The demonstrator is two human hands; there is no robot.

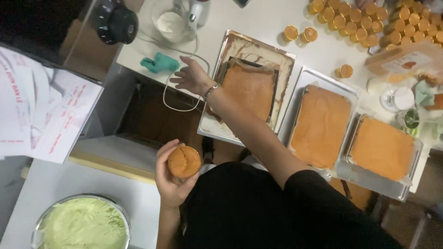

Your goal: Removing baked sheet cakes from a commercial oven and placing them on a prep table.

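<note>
Held in the left hand (pixel 171 182): a small round orange cake (pixel 184 161), cupped in the palm at chest height, above the gap between the two white tables. Fingers curled underneath, thumb on the near-left edge, a loose cradle and no squeeze. Looks light and soft, probably spongy or creamy on top, so likely to dent or smear under pressure. Best taken by the underside and the rim, never by the top face. Possibly a little sticky or greasy to the touch.

Disc-shaped, evenly orange, with a smooth matte top crossed by a faint crease or crack. Same colour as the flat orange slabs (pixel 251 87) on the metal trays (pixel 213 127) further along the table.

Right hand (pixel 190 76) stretched out across the table, fingers spread wide and holding nothing, hovering over a looping white cable (pixel 181 105) and near a crumpled teal glove (pixel 160 63). Silver bracelet (pixel 211 90) at the wrist.

Close to the left elbow, a metal bowl (pixel 39 221) of pale green cream.
</note>
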